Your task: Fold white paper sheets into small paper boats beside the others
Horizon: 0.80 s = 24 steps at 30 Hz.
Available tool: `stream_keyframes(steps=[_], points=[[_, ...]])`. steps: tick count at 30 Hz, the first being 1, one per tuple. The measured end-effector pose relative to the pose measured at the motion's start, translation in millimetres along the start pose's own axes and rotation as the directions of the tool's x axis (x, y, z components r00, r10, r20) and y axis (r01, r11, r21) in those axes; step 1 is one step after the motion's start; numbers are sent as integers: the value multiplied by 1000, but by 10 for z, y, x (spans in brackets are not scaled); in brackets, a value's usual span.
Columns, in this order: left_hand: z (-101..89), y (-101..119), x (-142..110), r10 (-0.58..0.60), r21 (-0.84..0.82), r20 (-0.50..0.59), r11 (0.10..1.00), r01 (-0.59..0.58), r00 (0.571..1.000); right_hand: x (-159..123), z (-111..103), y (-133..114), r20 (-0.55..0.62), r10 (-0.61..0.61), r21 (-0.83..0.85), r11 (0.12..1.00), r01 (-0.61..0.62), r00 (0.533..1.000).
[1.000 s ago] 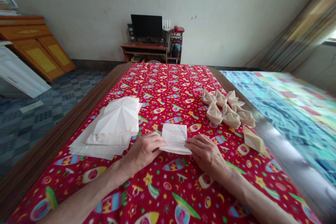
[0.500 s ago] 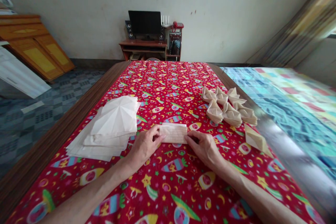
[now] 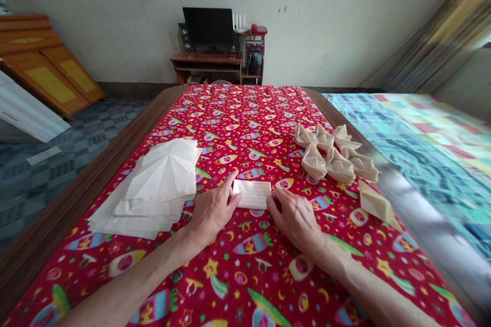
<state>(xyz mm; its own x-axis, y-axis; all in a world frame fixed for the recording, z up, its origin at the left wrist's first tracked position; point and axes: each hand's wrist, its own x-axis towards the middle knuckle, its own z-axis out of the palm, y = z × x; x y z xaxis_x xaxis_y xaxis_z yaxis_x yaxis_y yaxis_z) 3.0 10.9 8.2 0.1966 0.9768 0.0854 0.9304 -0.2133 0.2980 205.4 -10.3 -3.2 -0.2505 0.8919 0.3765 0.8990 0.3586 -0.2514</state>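
Observation:
A small folded strip of pale paper (image 3: 252,194) lies flat on the red patterned cloth between my hands, with crease lines running along it. At its left end, my left hand (image 3: 215,209) has the thumb against the paper and the index finger stretched up and apart. My right hand (image 3: 294,212) is closed at the right end, its curled fingers pressed on the paper's edge. To the left lies a stack of creased paper sheets (image 3: 161,173). Several folded paper pieces (image 3: 339,166) stand in two rows on the right, and a single folded piece (image 3: 378,204) lies nearer me.
The red cloth (image 3: 245,112) covers a brown wooden table (image 3: 115,163). Along the right side is a bed with a blue and patchwork cover (image 3: 414,148). Against the far wall stands a small desk (image 3: 207,61) with a monitor (image 3: 208,27). A wooden cabinet (image 3: 57,71) is at the far left.
My left index finger has lifted off the paper strip and straightened. My right hand's fingers have curled in more at the right end. The view has shifted slightly.

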Motion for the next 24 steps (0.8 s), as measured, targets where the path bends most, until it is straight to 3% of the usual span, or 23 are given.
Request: stream_keyframes(steps=[5, 15, 20, 24], points=[[-34, 32, 7, -39, 61, 35, 997, 37, 999, 13, -4, -5, 29, 9, -9, 1000, -8, 1000], [4, 8, 11, 46, 76, -15, 996, -44, 999, 45, 8, 7, 83, 46, -66, 997, -41, 995], [38, -16, 0, 128, 61, -100, 991, -122, 987, 37, 24, 7, 76, 53, -73, 996, -48, 996], [59, -37, 13, 279, 95, -188, 959, -266, 942, 42, 23, 4, 75, 50, -85, 995, -43, 996]])
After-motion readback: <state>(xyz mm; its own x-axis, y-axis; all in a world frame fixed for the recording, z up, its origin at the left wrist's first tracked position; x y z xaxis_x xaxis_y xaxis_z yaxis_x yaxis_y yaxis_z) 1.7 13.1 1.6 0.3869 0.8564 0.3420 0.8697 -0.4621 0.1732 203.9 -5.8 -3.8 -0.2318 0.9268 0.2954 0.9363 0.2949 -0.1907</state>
